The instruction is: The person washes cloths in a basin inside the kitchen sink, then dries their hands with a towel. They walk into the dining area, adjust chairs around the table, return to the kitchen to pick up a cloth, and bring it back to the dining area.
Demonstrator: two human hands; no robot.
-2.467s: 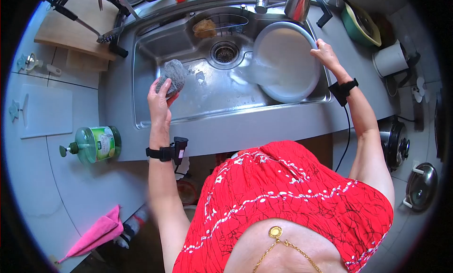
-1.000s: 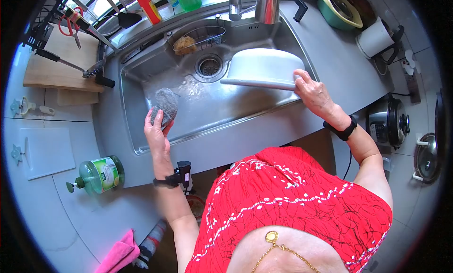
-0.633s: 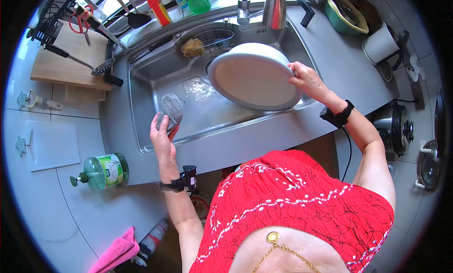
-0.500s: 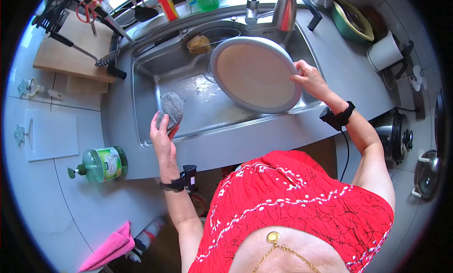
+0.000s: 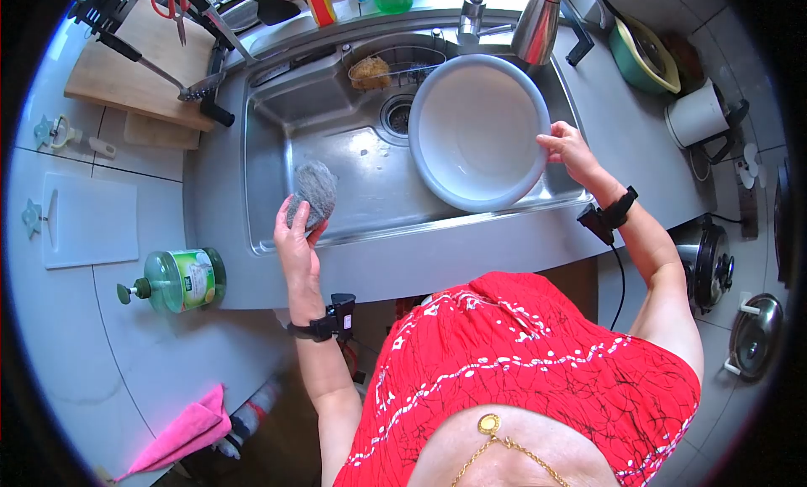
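Note:
In the head view, my left hand [image 5: 300, 243] grips a grey scouring pad [image 5: 314, 193] over the left front part of the steel sink [image 5: 353, 184]. My right hand [image 5: 572, 155] pinches the right rim of a round white basin [image 5: 479, 134] with a pale blue-grey edge. Its inside faces up toward me, and it sits over the right part of the sink. Left of the basin the round drain [image 5: 398, 117] shows. I cannot tell whether the basin rests on the sink floor.
A wire rack holding a tan scrubber [image 5: 370, 72] hangs at the sink's back. Behind the basin are the tap [image 5: 472, 16] and a steel flask [image 5: 538, 24]. A green soap bottle [image 5: 187, 279] stands left, below a white board [image 5: 91, 221]. A green bowl [image 5: 635, 62] lies back right.
The basin has tipped flatter and shifted slightly right, showing more of its inside and uncovering the drain. My left hand still holds the scouring pad. The whole view has shifted a little.

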